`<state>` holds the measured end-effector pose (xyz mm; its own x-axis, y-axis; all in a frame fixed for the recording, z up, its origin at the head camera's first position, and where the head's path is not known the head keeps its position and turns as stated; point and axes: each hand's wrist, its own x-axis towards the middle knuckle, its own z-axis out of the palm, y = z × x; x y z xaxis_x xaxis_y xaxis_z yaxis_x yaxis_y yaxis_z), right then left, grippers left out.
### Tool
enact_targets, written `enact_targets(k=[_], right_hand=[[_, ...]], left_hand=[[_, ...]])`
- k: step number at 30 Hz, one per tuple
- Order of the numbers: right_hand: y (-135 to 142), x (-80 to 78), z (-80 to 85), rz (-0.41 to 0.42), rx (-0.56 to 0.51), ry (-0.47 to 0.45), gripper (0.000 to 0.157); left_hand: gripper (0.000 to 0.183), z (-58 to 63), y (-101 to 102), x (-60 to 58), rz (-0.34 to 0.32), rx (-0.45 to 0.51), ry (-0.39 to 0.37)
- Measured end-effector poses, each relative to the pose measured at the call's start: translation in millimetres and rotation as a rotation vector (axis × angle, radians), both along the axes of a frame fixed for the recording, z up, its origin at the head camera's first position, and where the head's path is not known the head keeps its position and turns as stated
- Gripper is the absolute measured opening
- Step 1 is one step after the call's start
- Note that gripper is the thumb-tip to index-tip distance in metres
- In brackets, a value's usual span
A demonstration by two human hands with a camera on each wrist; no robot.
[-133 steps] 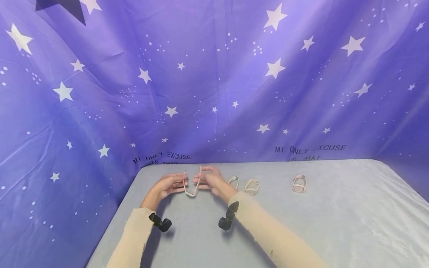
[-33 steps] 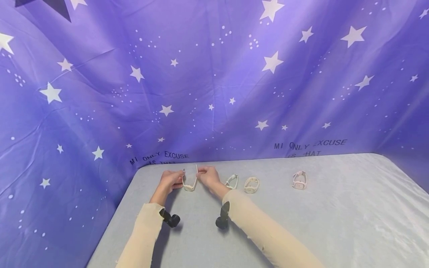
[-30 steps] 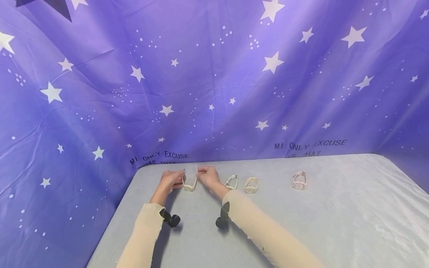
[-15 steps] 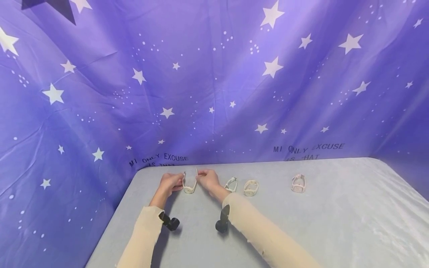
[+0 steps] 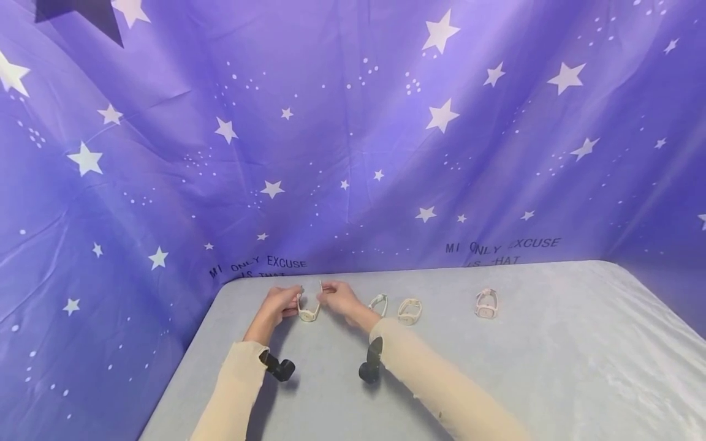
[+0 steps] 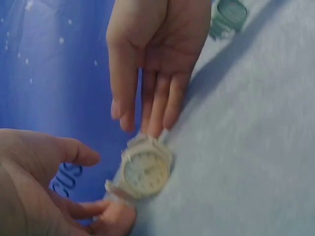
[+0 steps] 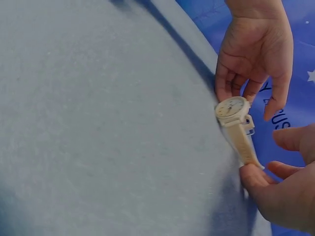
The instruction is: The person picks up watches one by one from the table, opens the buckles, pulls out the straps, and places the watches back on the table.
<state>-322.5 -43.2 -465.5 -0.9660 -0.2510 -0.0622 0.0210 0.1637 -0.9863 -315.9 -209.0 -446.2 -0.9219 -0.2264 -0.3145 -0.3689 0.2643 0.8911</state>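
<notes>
A cream wristwatch stands with its dial low near the far left of the table, its two strap ends raised and apart like a U. My left hand is on its left, fingertips at the buckle-side strap. On its right, my right hand touches the other strap with its fingertips. The left wrist view shows the round watch dial between both hands, the left thumb apart from the strap. In the right wrist view the long strap reaches down to the fingertips of my right hand, its thumb held off it.
Right of my hands lie a pale greenish-white watch, partly behind my right wrist, a cream watch and, farther off, a pinkish watch. A grey cloth covers the table. A purple star-printed curtain hangs behind.
Earlier, more of my fingers were spread against the straps; the hands have since drawn in around the watch. Over the last second they barely move, and the camera view shifts slightly.
</notes>
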Motion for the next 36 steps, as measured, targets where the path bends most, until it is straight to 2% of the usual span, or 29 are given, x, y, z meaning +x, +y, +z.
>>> enact_targets(k=[2, 5, 7, 9, 13, 16, 19, 25, 31, 34, 36], right_hand=[[5.6, 0.1, 4.9, 0.039, -0.008, -0.034, 0.048], [16.4, 1.0, 14.9, 0.082, -0.010, -0.081, 0.050], [25.4, 2.2, 23.2, 0.099, -0.011, -0.072, 0.050], [36.1, 3.5, 31.1, 0.106, -0.016, -0.036, 0.049], [61.2, 8.8, 44.4, 0.073, 0.001, 0.108, 0.046], [80.6, 15.6, 51.6, 0.032, 0.031, 0.196, 0.049], [97.5, 22.3, 54.2, 0.017, 0.036, 0.247, 0.054], [120.8, 30.4, 47.4, 0.045, 0.131, 0.340, 0.067], [136.6, 36.3, 31.6, 0.073, 0.334, 0.360, 0.077], [140.8, 38.5, 24.6, 0.081, 0.422, 0.369, 0.081], [143.2, 39.0, 21.6, 0.084, 0.458, 0.358, 0.085]], left_hand=[[0.027, 4.8, 6.2, 1.5, -0.032, -0.100, 0.013], [0.054, 12.4, 17.1, 4.0, -0.065, -0.295, 0.057], [0.074, 17.8, 24.6, 7.7, -0.072, -0.408, 0.111], [0.076, 22.0, 32.5, 9.3, -0.067, -0.460, 0.181], [0.069, 29.0, 48.0, 12.7, -0.104, -0.484, 0.379], [0.063, 32.9, 58.1, 14.8, -0.183, -0.458, 0.513], [0.060, 34.4, 65.1, 16.8, -0.285, -0.423, 0.588], [0.057, 25.6, 70.3, 16.7, -0.532, -0.407, 0.620], [0.059, 14.8, 73.4, 16.5, -0.773, -0.431, 0.563], [0.061, 10.1, 76.1, 14.8, -0.848, -0.426, 0.528], [0.064, 8.5, 78.2, 12.1, -0.875, -0.429, 0.510]])
